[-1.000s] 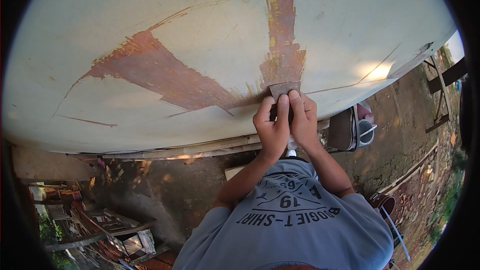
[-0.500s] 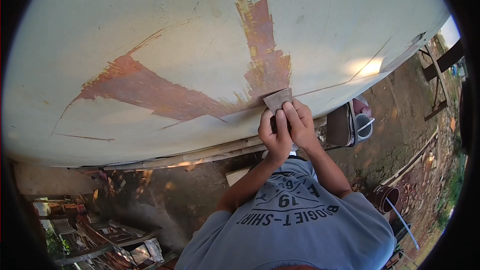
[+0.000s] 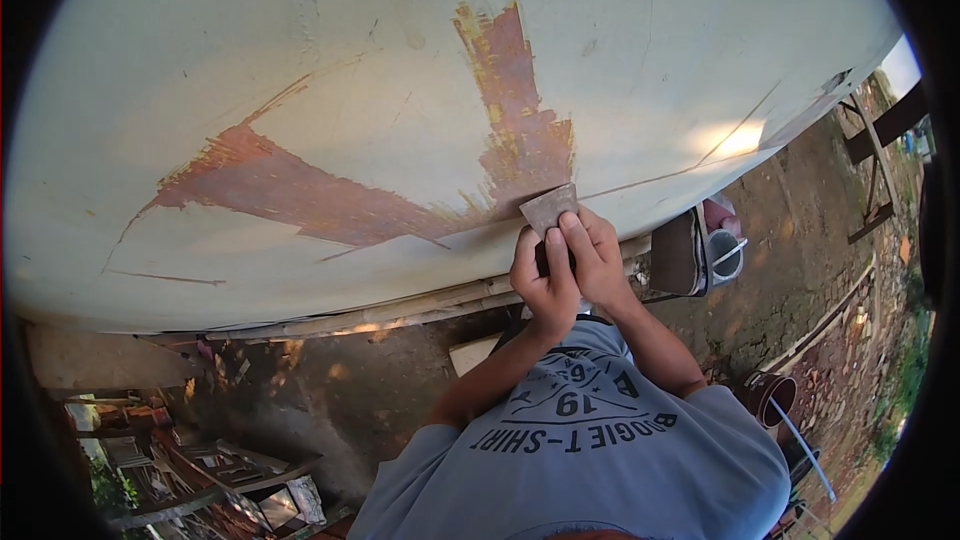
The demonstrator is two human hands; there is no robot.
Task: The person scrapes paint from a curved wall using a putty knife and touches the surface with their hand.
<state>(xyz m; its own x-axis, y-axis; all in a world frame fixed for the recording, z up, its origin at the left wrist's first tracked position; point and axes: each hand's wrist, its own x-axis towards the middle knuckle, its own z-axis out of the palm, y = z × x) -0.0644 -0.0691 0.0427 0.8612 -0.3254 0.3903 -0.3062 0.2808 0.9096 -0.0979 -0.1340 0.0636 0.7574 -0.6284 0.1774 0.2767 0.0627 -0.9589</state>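
Observation:
A scraper [image 3: 549,209] with a flat, worn metal blade is held between both of my hands. Its front edge rests against the pale painted surface [image 3: 330,0], at the lower end of a scraped reddish-brown patch [image 3: 525,145]. My left hand [image 3: 546,285] is closed around the dark handle, most of which the fingers hide. From the other side my right hand [image 3: 600,260] grips it, thumb and fingers pressed at the base of the blade. A second scraped patch [image 3: 290,185], with ragged edges, stretches to the left.
To the right of my hands stand a dark container [image 3: 679,255] and a grey bucket [image 3: 725,252]. Farther right is a brown bucket [image 3: 773,395] with a blue stick. Scrap wood [image 3: 225,485] lies at lower left; a metal frame [image 3: 875,165] stands at right.
Both hands and the scraper have shifted slightly left and down in view. The painted surface also appears slightly shifted, and the grip is unchanged.

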